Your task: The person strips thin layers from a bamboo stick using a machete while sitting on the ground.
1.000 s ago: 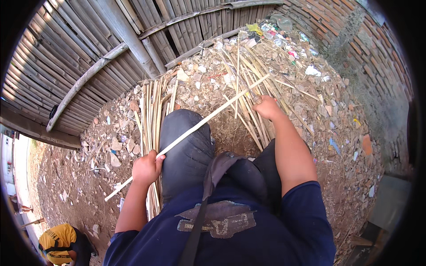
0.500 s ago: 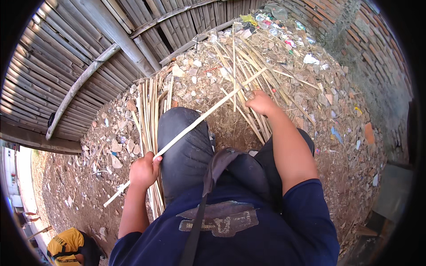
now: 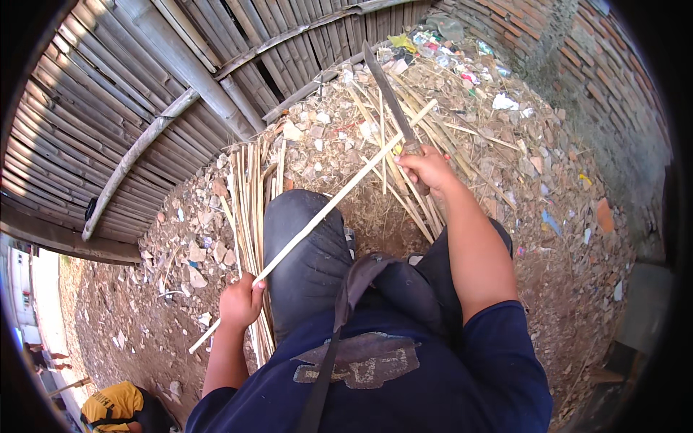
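The left hand (image 3: 242, 303) grips a long bamboo stick (image 3: 317, 216) lying across the knee (image 3: 303, 224). Beyond the knee, the right hand (image 3: 427, 167) grips a long knife (image 3: 388, 94).

- One view only — a fisheye camera on my head, looking steeply down over my chest and raised knee (image 3: 307, 245).
- It sits close to that knee; dirt ground spreads all around it.
- Beyond the knee, the slatted bamboo fence (image 3: 144, 94) curves along the upper rim — bent by the lens.
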`<state>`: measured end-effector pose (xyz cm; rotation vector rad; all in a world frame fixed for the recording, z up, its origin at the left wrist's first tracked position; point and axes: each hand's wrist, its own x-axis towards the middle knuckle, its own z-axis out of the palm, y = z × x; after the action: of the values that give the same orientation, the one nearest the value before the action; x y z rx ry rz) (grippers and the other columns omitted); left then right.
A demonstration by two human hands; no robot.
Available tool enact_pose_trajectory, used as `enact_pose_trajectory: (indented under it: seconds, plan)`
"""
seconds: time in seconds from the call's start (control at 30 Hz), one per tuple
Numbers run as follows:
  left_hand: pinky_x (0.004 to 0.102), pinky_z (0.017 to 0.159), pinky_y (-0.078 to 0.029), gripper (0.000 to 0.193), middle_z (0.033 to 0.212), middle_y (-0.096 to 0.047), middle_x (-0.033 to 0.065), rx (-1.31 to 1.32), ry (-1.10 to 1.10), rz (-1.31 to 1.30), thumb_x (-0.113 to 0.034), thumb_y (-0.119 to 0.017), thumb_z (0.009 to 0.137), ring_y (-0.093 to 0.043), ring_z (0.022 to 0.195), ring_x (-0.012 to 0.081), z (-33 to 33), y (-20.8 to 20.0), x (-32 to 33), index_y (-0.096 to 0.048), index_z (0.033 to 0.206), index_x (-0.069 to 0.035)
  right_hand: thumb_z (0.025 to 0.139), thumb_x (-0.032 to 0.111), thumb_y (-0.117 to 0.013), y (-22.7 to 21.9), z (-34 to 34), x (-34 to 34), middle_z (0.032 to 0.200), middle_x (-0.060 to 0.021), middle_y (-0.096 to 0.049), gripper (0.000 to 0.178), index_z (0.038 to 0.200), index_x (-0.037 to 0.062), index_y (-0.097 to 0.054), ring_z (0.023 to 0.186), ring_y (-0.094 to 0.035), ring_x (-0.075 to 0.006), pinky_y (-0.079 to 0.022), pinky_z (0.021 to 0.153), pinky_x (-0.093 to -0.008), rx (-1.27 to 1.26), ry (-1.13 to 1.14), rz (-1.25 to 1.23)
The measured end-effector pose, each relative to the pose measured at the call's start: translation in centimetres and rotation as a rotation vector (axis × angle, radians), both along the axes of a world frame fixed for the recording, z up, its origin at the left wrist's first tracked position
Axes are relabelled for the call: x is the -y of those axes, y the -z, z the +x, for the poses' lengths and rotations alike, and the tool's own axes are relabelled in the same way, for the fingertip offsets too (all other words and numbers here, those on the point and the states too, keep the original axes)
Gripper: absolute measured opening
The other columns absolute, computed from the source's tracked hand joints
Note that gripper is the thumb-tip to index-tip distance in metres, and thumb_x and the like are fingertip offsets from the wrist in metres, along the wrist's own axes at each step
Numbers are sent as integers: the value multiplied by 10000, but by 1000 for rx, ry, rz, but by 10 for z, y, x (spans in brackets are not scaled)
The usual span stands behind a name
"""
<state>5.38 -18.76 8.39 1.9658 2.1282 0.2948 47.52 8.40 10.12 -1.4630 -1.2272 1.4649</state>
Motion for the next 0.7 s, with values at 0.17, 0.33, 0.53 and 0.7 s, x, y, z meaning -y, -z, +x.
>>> enact_pose_trajectory:
  seconds: [0.17,0.33,0.53,0.7]
  plan:
    - [556,614,-497,408,697,-634,206,44,20,12,-455,-570,1007,-637,675,471,-13,10,19,-584,872,-70,888,139,-781,2,-4,4,855,-41,-642,254,1046,57,-600,553,-508,-76,-433,510,-247,-394,-57,-65]
    - [552,624,-502,391,716,-649,210,44,0,-1,-444,-561,1016,-649,693,466,-12,3,21,-602,899,-73,910,139,-741,-3,-7,8,1052,-61,-714,201,1056,74,-619,589,-531,-86,-447,536,-251,-494,-32,-108]
    - [495,800,-518,384,1009,-623,211,148,-19,91,-368,-669,977,-632,936,414,14,1,-2,-615,1078,-2,887,155,-765,-1,-13,6,868,-14,-613,187,987,111,-613,614,-526,-95,-437,549,-262,-601,22,-15]
    - [507,770,-520,345,972,-646,226,177,-12,194,-332,-661,991,-651,891,430,44,-9,-24,-602,1095,-8,895,150,-746,-10,-12,6,970,-95,-710,143,977,91,-644,639,-549,-96,-450,574,-260,-559,-69,60]
